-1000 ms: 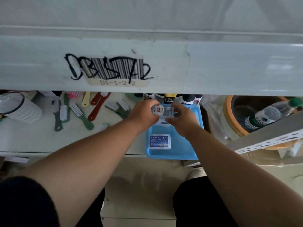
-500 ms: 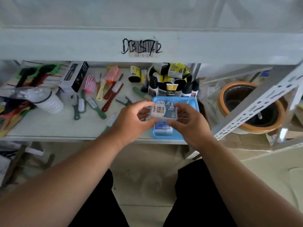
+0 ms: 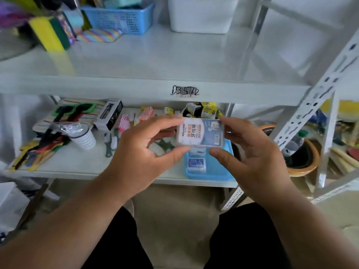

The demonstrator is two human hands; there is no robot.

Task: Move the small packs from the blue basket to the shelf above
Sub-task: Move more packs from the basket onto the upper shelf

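A small rectangular dental floss pack (image 3: 200, 132), glossy with rounded corners and a white and dark blue printed label, is held up in front of the lower shelf (image 3: 81, 162), above the blue basket (image 3: 215, 172). It is pinched at its left end by the left hand (image 3: 143, 158), thumb below and fingers curled over the top edge, and at its right end by the right hand (image 3: 250, 154), thumb beneath and fingers over the top; both grips are closed on the pack.

The blue basket is a shallow, smooth plastic tray standing at the front edge of the lower shelf, just below the held pack. Another small pack (image 3: 197, 165) with a blue label is seen lying flat in it, and a second one (image 3: 197, 151) is partly hidden behind the held pack.

The upper shelf (image 3: 155, 61) is a smooth, glossy white metal board with a scribbled-over barcode sticker (image 3: 185, 91) on its front lip. At its back a perforated blue plastic basket (image 3: 120, 17) and a plain white plastic bin (image 3: 202, 15) are set, with a yellow and green sponge (image 3: 49, 33) standing to the left.

On the lower shelf, bristled brushes (image 3: 124, 123), a black and white carton (image 3: 108, 114), a wrapped ribbed cup (image 3: 83, 135) and yellow-labelled bottles (image 3: 202, 110) are scattered. The perforated white steel upright (image 3: 310, 101) slants at the right
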